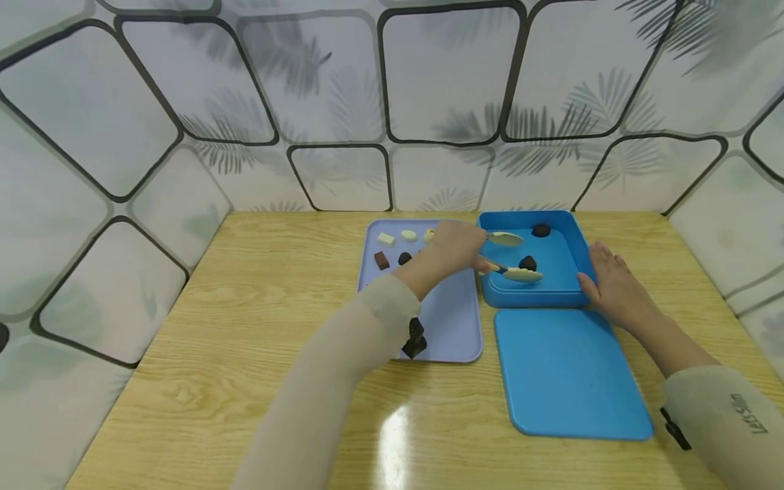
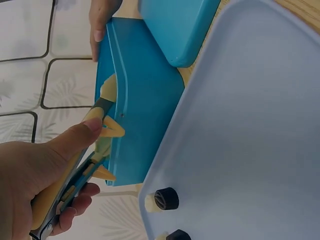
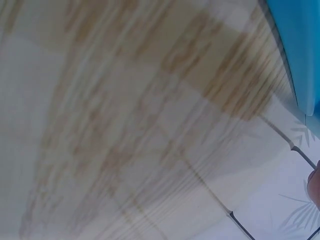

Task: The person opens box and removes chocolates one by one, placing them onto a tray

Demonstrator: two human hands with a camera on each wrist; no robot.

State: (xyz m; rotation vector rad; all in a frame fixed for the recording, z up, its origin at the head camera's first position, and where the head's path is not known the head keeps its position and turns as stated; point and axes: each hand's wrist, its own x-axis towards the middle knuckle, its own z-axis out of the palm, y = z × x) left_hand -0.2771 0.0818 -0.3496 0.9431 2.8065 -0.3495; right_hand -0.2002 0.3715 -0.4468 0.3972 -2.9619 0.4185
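Note:
My left hand (image 1: 454, 245) grips a pair of tongs (image 2: 75, 175) with cream tips, thumb on one arm and fingers curled round the other. The tips stand apart over a blue box (image 1: 533, 299). Inside the box lie two dark chocolate-like pieces: one (image 1: 541, 230) near the back wall, another (image 1: 527, 263) just behind the nearer tip. Flat against the box's right side rests my right hand (image 1: 621, 289), fingers straight; only a fingertip of it (image 3: 314, 189) shows in the right wrist view.
Left of the box a lavender tray (image 1: 453, 327) bears several small pieces: white (image 1: 386, 239), brown (image 1: 382, 260) and dark (image 1: 414, 340). My left forearm hides part of it. A flat blue lid (image 1: 569, 374) lies in front of the box. A patterned wall (image 1: 441, 173) stands behind the table.

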